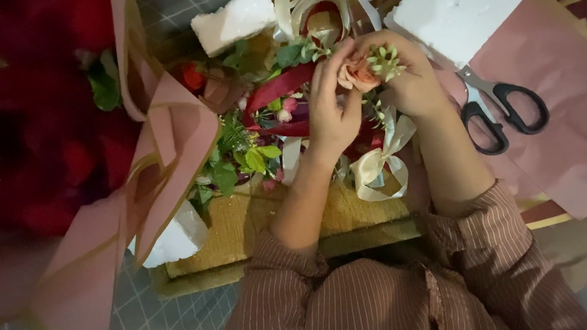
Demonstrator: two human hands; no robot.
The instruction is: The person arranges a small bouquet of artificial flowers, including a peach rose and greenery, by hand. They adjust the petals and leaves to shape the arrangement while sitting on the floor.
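Both my hands meet over a flower arrangement set in a yellow-brown box (242, 227). My left hand (331, 107) pinches a small peach rose (359, 74) with thumb and fingers. My right hand (407, 75) closes on the same rose from the right, with a pale green sprig (385, 61) between its fingers. Under the hands lie dark red ribbon (279, 87), green leaves (253, 158) and a cream bow (378, 167).
Black-handled scissors (500, 113) lie on pink wrapping paper (574, 102) at the right. White foam blocks sit at the top right (461, 2), the top centre (233, 20) and the lower left (175, 241). A large red bouquet in pink wrap (39, 132) fills the left.
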